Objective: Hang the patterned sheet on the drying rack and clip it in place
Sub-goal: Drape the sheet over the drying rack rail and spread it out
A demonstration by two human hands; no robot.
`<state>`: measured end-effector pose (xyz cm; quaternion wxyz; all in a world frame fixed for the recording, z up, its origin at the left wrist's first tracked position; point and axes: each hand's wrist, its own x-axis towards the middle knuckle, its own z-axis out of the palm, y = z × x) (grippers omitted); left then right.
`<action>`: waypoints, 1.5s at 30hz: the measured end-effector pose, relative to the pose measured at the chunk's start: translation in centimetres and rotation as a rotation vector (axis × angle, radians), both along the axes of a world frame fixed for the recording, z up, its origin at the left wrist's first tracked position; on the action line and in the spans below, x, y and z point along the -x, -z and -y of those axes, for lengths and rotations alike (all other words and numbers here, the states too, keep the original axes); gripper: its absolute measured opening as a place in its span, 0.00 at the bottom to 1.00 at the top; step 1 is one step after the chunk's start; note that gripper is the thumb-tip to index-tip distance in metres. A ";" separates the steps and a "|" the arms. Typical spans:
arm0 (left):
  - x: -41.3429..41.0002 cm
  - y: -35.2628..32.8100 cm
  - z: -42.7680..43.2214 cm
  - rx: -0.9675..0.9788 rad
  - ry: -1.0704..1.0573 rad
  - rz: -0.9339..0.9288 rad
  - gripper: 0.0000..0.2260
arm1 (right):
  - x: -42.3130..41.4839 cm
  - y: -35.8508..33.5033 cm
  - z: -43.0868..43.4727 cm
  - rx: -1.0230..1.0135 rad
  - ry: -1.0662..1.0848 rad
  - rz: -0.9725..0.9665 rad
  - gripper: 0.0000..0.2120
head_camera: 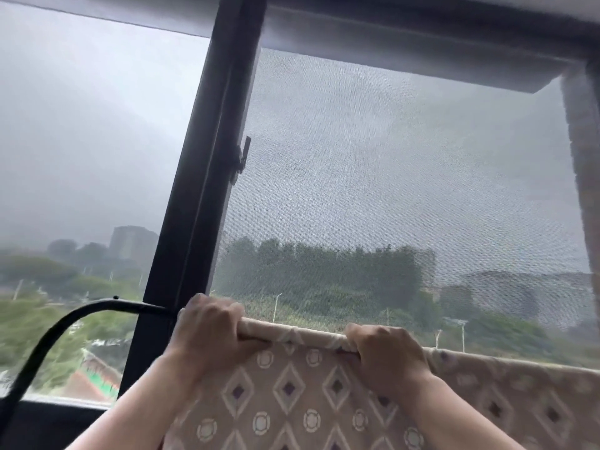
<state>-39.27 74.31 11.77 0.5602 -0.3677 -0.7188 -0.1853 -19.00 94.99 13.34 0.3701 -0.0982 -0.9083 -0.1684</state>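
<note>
Head view. A mesh window screen (pixel 389 157) is filling the upper right, with hazy trees and buildings showing through it; a dark window post (pixel 201 157) is slanting up the middle. The patterned sheet (pixel 292 401), pale with diamonds and ringed circles, is hanging across the lower right, its top edge folding over in a line running from the centre to the right border. The drying rack (pixel 65 323), seen as a black tube, is curving up from the lower left and levelling off, its end meeting the sheet's left corner; any rail under the fold is hidden by cloth. The left hand (pixel 207 326) is gripping the fold at its left end, fingers curling tightly over it; the right hand (pixel 386 349) is gripping the same fold further right, fingers likewise wrapping the cloth; a stretch of fold is lying between the two hands. A small latch (pixel 242 160) is sitting on the post's right edge, well above the hands.
</note>
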 end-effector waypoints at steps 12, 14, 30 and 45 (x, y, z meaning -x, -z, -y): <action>3.1 0.3 2.5 -0.045 -0.026 0.159 0.36 | 3.8 -0.7 4.4 0.031 -0.068 0.056 0.15; 3.2 0.4 1.7 -0.040 0.012 0.124 0.24 | 5.8 -0.8 5.9 -0.007 -0.107 0.091 0.13; 4.8 2.0 1.2 -0.017 0.014 0.173 0.20 | 8.7 0.3 5.7 -0.019 -0.018 0.049 0.18; 1.7 22.7 0.2 0.064 0.052 0.271 0.29 | 7.1 18.8 2.5 -0.141 -0.194 -0.005 0.28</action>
